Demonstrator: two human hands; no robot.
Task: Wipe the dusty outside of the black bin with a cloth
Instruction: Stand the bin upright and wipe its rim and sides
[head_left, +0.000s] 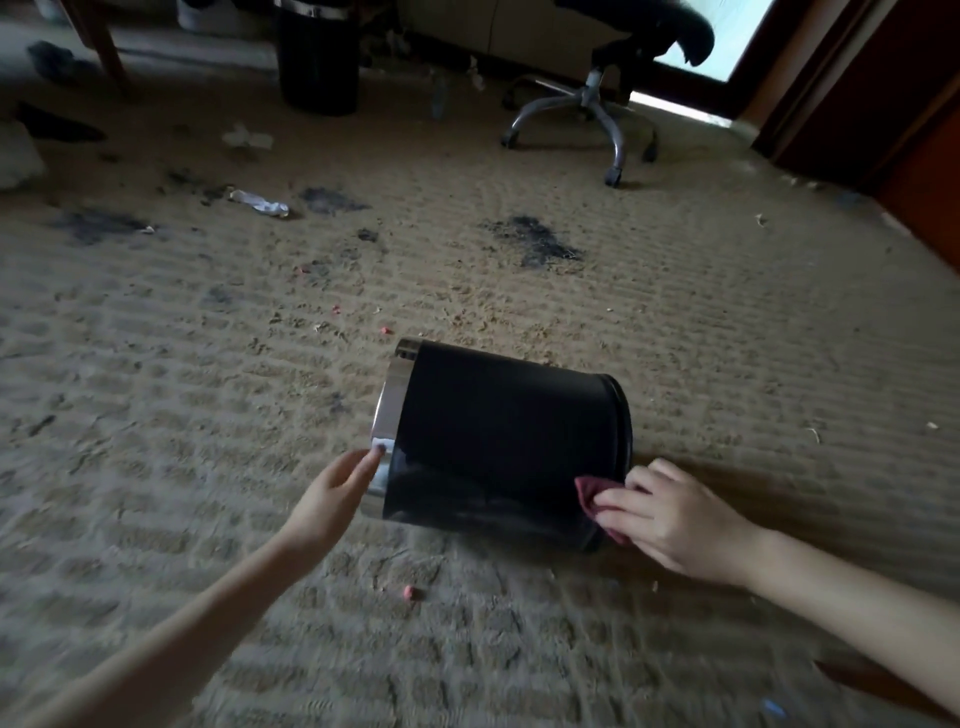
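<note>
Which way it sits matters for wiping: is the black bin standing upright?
No, the black bin lies on its side on the carpet, chrome rim by the left hand.

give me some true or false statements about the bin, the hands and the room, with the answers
1. The black bin lies on its side on the carpet. True.
2. The right hand presses a blue cloth against the bin. False: the cloth is dark red.
3. The left hand touches the bin's chrome rim. True.
4. The office chair lies tipped over. False: it stands on its wheeled base.
5. A second bin stands upright at the back. True.
</note>
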